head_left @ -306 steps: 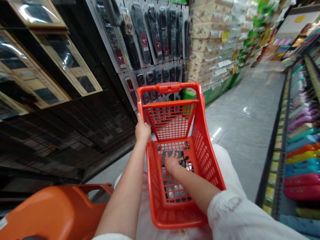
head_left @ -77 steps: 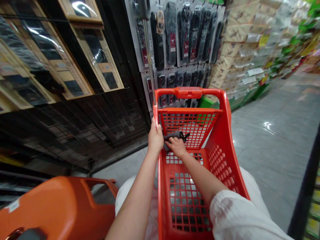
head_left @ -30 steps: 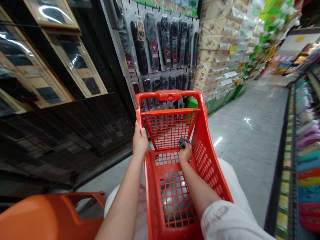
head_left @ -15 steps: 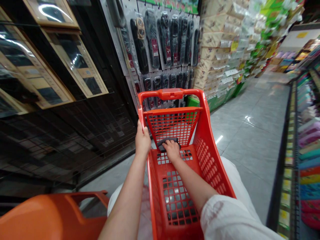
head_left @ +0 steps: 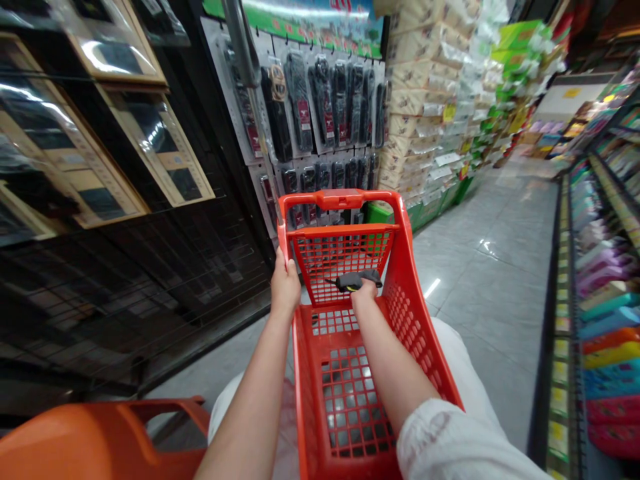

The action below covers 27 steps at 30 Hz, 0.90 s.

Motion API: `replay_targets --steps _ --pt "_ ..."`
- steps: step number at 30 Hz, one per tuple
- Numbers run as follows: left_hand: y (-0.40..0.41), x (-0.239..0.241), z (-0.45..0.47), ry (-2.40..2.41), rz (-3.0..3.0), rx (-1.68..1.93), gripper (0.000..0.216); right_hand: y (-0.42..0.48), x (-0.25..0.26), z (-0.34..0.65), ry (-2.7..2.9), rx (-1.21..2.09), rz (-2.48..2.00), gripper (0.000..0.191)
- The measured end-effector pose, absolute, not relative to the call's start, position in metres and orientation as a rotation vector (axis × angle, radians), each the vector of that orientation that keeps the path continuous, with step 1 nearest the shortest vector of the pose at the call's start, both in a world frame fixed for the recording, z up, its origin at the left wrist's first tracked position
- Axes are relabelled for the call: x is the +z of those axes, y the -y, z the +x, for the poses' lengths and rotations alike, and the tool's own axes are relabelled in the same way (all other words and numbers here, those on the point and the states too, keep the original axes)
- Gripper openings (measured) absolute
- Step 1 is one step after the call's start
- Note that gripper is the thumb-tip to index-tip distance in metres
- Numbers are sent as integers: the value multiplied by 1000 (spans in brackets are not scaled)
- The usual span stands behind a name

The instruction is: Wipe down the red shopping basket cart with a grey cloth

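Note:
A red plastic shopping cart with grid walls and a grid bottom stands right in front of me. My left hand is closed around its upright left side, below the handle bar. Inside the cart, near the grid flap, my right hand is closed on a small dark folded item with a yellow edge and a thin strap. The item is raised off the cart's bottom, and its exact kind cannot be made out. Most of my right fingers are hidden. A metal pole with a grey grip rises from the cart's upper left corner.
Packaged belts hang on a rack beyond the cart. Boxed goods hang on the dark left wall. Stacked beige packs line the aisle, and a shelf of colourful goods runs along the right. An orange plastic basket is at lower left.
My right hand has lifted the dark item off the cart's bottom and moved it slightly right. The hand has turned, so its fingers show less. My left hand keeps its hold. The view has shifted slightly.

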<state>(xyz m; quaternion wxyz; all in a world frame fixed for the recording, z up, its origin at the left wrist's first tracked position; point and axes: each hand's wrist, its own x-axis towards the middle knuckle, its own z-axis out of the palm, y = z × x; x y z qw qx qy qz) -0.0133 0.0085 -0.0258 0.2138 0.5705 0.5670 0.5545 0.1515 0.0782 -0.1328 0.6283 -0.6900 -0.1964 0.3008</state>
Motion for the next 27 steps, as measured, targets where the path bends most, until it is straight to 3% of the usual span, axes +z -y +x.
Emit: replay_targets --steps 3,9,16,20,25,27 --pt "-8 -25 -13 -1591 1586 1525 51 -87 -95 167 396 603 -1437 31" --pt "-7 -25 -13 -1592 1593 1539 51 -71 -58 194 769 -89 -1315 34" --pt "-4 -24 -16 -1598 1574 1519 51 -69 -90 167 913 76 -1582 46" --pt "-5 -26 -17 -1592 1579 1523 52 -69 -81 132 1406 54 -1608 45" --pt "-7 -31 -20 -1562 1580 1557 51 -58 -83 107 1982 -44 -1622 57" --pt "-7 -31 -21 -1555 1578 1569 51 -57 -93 109 2149 -43 -1573 52"
